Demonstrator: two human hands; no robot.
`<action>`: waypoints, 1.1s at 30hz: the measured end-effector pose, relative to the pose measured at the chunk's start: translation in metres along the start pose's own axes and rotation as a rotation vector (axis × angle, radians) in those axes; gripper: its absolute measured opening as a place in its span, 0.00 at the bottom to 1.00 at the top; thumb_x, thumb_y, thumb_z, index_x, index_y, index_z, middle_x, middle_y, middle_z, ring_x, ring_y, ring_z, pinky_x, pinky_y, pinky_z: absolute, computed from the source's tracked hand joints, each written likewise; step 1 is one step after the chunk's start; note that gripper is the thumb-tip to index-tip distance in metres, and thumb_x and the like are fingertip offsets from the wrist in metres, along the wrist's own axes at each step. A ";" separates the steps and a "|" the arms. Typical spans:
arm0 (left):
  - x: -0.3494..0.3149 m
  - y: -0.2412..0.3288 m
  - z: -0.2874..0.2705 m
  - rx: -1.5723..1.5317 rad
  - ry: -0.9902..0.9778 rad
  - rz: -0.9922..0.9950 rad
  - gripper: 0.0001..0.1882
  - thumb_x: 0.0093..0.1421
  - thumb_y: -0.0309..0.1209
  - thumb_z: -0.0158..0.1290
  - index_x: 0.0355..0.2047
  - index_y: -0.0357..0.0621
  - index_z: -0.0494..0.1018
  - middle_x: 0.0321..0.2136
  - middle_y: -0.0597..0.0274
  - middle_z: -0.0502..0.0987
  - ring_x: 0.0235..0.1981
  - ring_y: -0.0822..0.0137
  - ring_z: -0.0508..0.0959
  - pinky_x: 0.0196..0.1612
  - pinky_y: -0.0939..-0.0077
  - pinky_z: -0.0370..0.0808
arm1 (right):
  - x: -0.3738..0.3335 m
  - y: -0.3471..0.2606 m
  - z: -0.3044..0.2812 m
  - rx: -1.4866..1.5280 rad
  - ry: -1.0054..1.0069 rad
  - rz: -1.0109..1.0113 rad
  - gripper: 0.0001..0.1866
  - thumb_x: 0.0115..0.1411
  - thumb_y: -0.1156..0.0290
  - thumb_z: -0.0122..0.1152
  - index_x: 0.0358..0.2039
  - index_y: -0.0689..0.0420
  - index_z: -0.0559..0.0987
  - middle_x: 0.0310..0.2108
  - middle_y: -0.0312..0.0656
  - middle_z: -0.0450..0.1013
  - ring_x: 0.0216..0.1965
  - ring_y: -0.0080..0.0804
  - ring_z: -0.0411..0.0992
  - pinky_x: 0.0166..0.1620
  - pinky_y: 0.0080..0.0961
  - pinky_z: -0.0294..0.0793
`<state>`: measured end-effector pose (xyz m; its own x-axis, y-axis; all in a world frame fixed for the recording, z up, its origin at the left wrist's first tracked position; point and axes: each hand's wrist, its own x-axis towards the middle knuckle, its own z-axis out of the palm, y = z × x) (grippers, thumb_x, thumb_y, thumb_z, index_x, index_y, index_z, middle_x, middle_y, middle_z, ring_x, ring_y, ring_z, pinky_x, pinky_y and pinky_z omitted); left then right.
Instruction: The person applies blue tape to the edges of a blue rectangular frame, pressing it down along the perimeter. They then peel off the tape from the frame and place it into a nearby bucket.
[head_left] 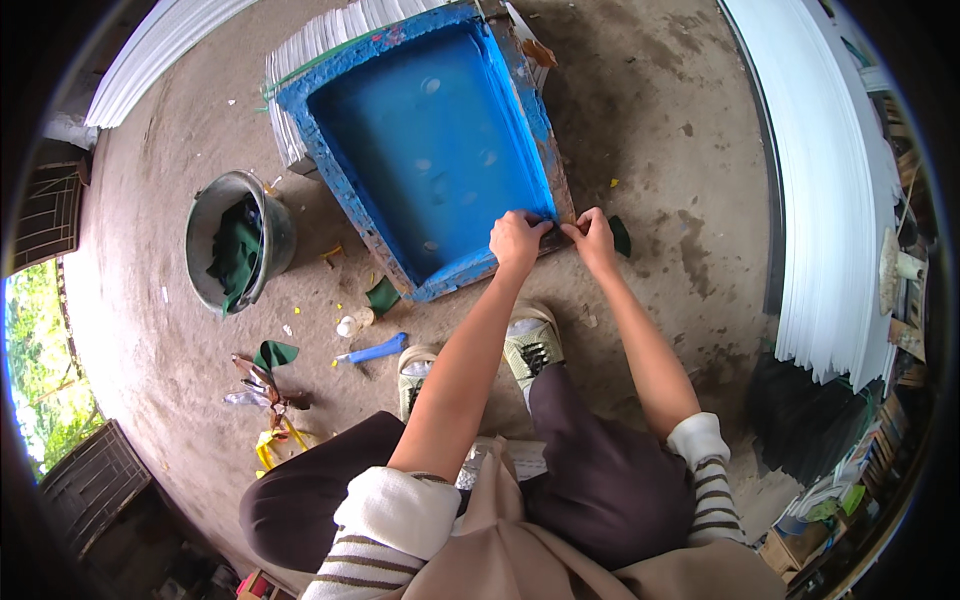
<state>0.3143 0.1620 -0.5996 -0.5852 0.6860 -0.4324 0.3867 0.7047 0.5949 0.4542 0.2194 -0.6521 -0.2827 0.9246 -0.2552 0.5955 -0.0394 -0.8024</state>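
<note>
A blue-stained wooden frame with a sunken translucent blue panel [425, 150], like a printing screen, rests tilted on a stack of white sheets [290, 125]. My left hand [515, 238] is closed at its near right corner, over the inner edge, thumb pointing right. Just outside that corner is my right hand [592, 240], its thumb and fingers pinched together. Something small and dark shows between the two hands at the corner, too small to name. A dark green scrap [621, 236] lies on the floor just beyond my right hand.
To the left stands a metal bucket [205, 270] with dark green cloth [237, 250] inside. A blue-handled tool [375, 349], a small white container [352, 324] and a green scrap [382, 296] lie before my feet. Tall white sheet stacks [825, 200] line the right side.
</note>
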 end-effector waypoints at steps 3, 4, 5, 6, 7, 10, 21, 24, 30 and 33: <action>0.002 0.007 -0.004 -0.034 -0.047 -0.096 0.12 0.43 0.41 0.66 0.27 0.52 0.82 0.27 0.58 0.81 0.30 0.58 0.81 0.34 0.65 0.78 | 0.003 0.006 -0.001 0.027 -0.018 0.030 0.19 0.48 0.66 0.70 0.29 0.59 0.67 0.29 0.46 0.68 0.34 0.42 0.67 0.38 0.34 0.67; 0.001 0.004 -0.002 -0.032 -0.040 -0.088 0.12 0.43 0.42 0.66 0.28 0.52 0.82 0.26 0.59 0.81 0.29 0.59 0.81 0.34 0.66 0.77 | 0.002 0.007 -0.001 0.007 -0.023 0.029 0.19 0.48 0.66 0.70 0.29 0.59 0.67 0.29 0.46 0.68 0.34 0.42 0.68 0.38 0.34 0.67; 0.000 0.002 -0.001 -0.031 -0.032 -0.080 0.13 0.44 0.43 0.66 0.28 0.53 0.82 0.25 0.59 0.81 0.28 0.60 0.81 0.33 0.66 0.77 | 0.001 0.008 -0.001 -0.014 -0.028 0.027 0.19 0.48 0.66 0.70 0.29 0.59 0.67 0.29 0.46 0.68 0.34 0.42 0.68 0.38 0.34 0.67; 0.001 0.001 -0.001 -0.035 -0.016 -0.068 0.14 0.44 0.43 0.66 0.29 0.53 0.82 0.24 0.60 0.81 0.28 0.61 0.81 0.33 0.67 0.77 | 0.003 0.005 -0.002 -0.037 -0.031 0.014 0.19 0.48 0.66 0.70 0.30 0.59 0.67 0.29 0.46 0.68 0.34 0.42 0.68 0.38 0.34 0.67; 0.000 -0.002 -0.001 -0.052 -0.038 -0.055 0.12 0.46 0.40 0.64 0.29 0.50 0.81 0.26 0.59 0.81 0.29 0.59 0.80 0.35 0.66 0.76 | 0.004 0.003 -0.001 -0.072 -0.034 -0.011 0.19 0.49 0.66 0.70 0.30 0.59 0.67 0.29 0.45 0.67 0.31 0.39 0.69 0.35 0.33 0.69; -0.014 -0.019 -0.002 -0.085 0.130 0.241 0.10 0.49 0.36 0.61 0.30 0.46 0.80 0.30 0.57 0.80 0.35 0.58 0.79 0.38 0.66 0.75 | -0.004 -0.010 -0.004 -0.014 -0.049 0.098 0.19 0.49 0.66 0.70 0.30 0.60 0.67 0.29 0.44 0.66 0.27 0.35 0.69 0.29 0.30 0.71; -0.030 -0.115 -0.082 0.038 0.095 0.538 0.12 0.51 0.33 0.60 0.35 0.41 0.77 0.33 0.59 0.77 0.37 0.56 0.75 0.42 0.65 0.73 | -0.007 0.002 0.000 0.073 0.029 0.013 0.18 0.53 0.63 0.68 0.30 0.58 0.66 0.23 0.35 0.67 0.20 0.20 0.68 0.25 0.20 0.69; -0.026 -0.109 -0.074 -0.012 0.050 0.551 0.14 0.48 0.34 0.62 0.34 0.43 0.78 0.32 0.58 0.77 0.37 0.56 0.75 0.41 0.65 0.73 | -0.009 -0.001 0.000 0.078 0.023 0.030 0.18 0.53 0.64 0.68 0.30 0.58 0.67 0.23 0.35 0.67 0.19 0.20 0.68 0.25 0.20 0.69; -0.019 -0.100 -0.075 -0.022 -0.066 0.370 0.13 0.46 0.34 0.64 0.32 0.45 0.79 0.31 0.57 0.78 0.32 0.57 0.77 0.38 0.65 0.74 | -0.006 -0.005 -0.005 0.088 -0.004 0.047 0.18 0.51 0.66 0.69 0.29 0.61 0.67 0.30 0.40 0.66 0.21 0.26 0.69 0.24 0.24 0.72; -0.012 -0.101 -0.079 -0.030 -0.137 0.370 0.13 0.46 0.32 0.63 0.33 0.43 0.79 0.32 0.56 0.79 0.32 0.57 0.78 0.38 0.65 0.75 | -0.007 -0.007 -0.005 0.054 -0.043 0.085 0.18 0.51 0.67 0.69 0.29 0.62 0.67 0.30 0.41 0.66 0.20 0.26 0.69 0.23 0.23 0.71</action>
<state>0.2263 0.0687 -0.6013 -0.3086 0.9119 -0.2705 0.5310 0.4011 0.7464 0.4557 0.2156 -0.6419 -0.2657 0.9000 -0.3455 0.5776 -0.1383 -0.8045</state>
